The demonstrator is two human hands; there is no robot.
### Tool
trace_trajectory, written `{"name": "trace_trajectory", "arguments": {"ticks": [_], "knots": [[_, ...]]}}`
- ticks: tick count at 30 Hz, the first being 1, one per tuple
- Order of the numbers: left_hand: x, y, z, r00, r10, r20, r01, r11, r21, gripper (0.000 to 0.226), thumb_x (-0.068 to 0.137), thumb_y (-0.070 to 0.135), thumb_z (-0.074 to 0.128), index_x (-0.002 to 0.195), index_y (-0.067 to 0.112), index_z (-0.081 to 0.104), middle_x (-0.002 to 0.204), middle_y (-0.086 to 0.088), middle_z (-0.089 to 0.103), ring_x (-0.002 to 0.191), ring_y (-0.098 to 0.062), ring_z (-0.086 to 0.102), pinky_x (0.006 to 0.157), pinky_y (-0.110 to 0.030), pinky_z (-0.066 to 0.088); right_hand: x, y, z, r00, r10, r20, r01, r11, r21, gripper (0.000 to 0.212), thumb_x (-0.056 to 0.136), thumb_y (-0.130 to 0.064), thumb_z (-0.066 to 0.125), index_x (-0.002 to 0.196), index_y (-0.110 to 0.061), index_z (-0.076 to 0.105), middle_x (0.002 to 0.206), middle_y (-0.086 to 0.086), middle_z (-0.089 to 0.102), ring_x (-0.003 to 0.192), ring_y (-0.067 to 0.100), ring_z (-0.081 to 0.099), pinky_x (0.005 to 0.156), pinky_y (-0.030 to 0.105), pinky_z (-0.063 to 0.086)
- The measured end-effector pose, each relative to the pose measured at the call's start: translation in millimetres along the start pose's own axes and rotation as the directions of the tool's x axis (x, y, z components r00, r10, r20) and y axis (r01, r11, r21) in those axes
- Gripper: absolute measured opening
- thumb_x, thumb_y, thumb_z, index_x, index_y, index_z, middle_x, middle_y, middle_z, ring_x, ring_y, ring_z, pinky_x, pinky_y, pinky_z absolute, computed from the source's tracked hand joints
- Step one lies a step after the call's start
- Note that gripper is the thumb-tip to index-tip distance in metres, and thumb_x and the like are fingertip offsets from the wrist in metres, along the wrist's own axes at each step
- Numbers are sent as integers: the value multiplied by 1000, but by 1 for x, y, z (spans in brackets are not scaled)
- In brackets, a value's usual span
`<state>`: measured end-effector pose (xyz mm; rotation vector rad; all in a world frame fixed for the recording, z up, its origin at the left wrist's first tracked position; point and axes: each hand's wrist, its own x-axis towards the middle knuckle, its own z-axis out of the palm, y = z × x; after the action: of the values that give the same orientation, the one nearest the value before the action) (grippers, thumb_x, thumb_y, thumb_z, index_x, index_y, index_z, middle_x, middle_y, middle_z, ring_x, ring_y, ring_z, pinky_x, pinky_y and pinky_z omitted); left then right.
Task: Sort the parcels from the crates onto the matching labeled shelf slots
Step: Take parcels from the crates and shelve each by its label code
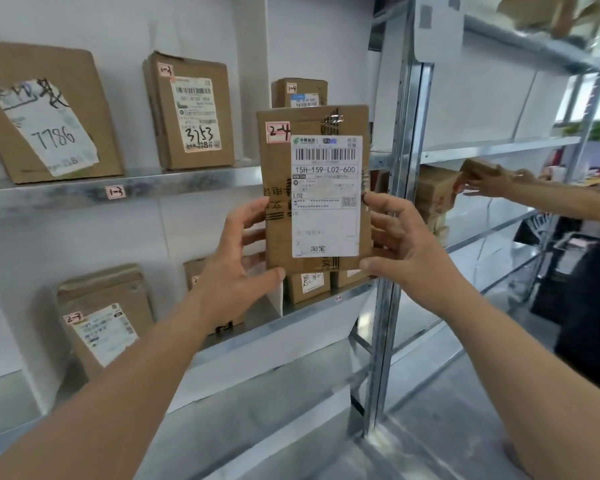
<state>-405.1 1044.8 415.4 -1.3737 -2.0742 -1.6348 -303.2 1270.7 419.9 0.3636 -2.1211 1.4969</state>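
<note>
1. standing across the whole view, a metal rack (400,188) carries an upper shelf (187,183) and a lower shelf (284,329), with a white wall behind.
2. a big box (45,112) leans on the upper shelf at far left, its white label marked 7786 and tilted.
3. a second box (191,110) stands upright to its right, tagged 1-3, with 3753 written on its label; a 1-3 tag (115,192) sits on the shelf edge below and to the left of it.
4. the parcel (316,188) is held upright in the air in front of the rack, between the two shelves' levels, label facing the camera; a pink tag (278,132) at its top left reads 2-4.
5. the left hand (238,268) grips the parcel's left edge, thumb on the bottom corner, fingers curled behind.
6. the right hand (400,244) grips the right edge, thumb at the bottom corner, fingers curled round the side.
7. a lower-shelf box (104,317) at left is tagged 2-3 and leans back.
8. a small box (298,93) tagged 1-4 shows just above the parcel, on the upper shelf.
9. two small boxes (309,287) stand on the lower shelf just below the parcel.
10. at far right another person's hand (492,183) touches a box (478,169) on the next rack.
</note>
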Motion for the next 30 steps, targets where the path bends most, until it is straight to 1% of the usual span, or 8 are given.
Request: {"name": "trace_trajectory", "arguments": {"ticks": [3,6,11,16,19,23,27,30], "knots": [[26,-14,16,1000,7,0,-7,1000,-19,79,71,14,67,123,59,27,141,11,36,130,-10,40,102,-46,45,15,13,-19,1000,-2,-18,2,1000,-19,77,78,16,63,120,-45,43,131,-4,56,123,13,53,96,36,51],[53,-30,30,1000,4,13,-4,1000,-25,80,71,16,66,123,60,26,140,14,37,129,-8,41,102,-45,45,32,29,-37,1000,4,-29,-6,999,-49,75,78,15,64,121,-43,42,130,-5,56,122,10,53,96,32,51],[94,-60,44,999,-11,44,12,1000,-28,80,73,14,67,123,60,25,132,29,38,124,3,43,98,-25,47,63,61,-61,999,15,-37,-16,999,-33,76,78,14,64,120,-45,43,131,-5,56,123,12,53,97,33,50],[120,-93,59,999,-22,37,23,999,-36,83,80,-8,66,127,48,26,131,24,40,116,8,48,85,-9,46,90,98,-74,999,38,-36,-39,999,-33,76,78,11,66,119,-49,43,129,-10,57,122,9,53,97,32,50],[132,-107,68,998,-46,31,47,998,-38,83,79,-9,66,125,48,26,128,28,39,113,12,47,83,-7,45,100,119,-82,998,51,-39,-51,999,-5,77,78,13,65,120,-47,44,130,-9,57,122,8,53,96,31,50],[144,-120,80,997,-80,23,81,997,-18,83,80,-6,67,123,51,27,115,46,42,113,15,47,85,-9,46,110,136,-94,998,51,-35,-50,999,20,77,77,14,65,122,-45,45,130,-10,57,122,6,52,95,28,50],[158,-122,91,995,-91,29,91,996,-3,82,80,-5,68,127,49,27,121,40,43,117,10,47,90,-14,48,116,148,-109,998,52,-39,-50,998,46,79,77,14,65,117,-52,49,129,-13,58,123,6,52,96,30,50],[166,-119,102,996,-88,9,88,996,19,82,80,-7,67,127,48,27,118,43,43,117,12,45,88,-9,45,123,156,-125,999,50,-21,-48,997,60,79,78,13,65,118,-53,49,129,-15,57,124,8,51,99,36,49]]}}
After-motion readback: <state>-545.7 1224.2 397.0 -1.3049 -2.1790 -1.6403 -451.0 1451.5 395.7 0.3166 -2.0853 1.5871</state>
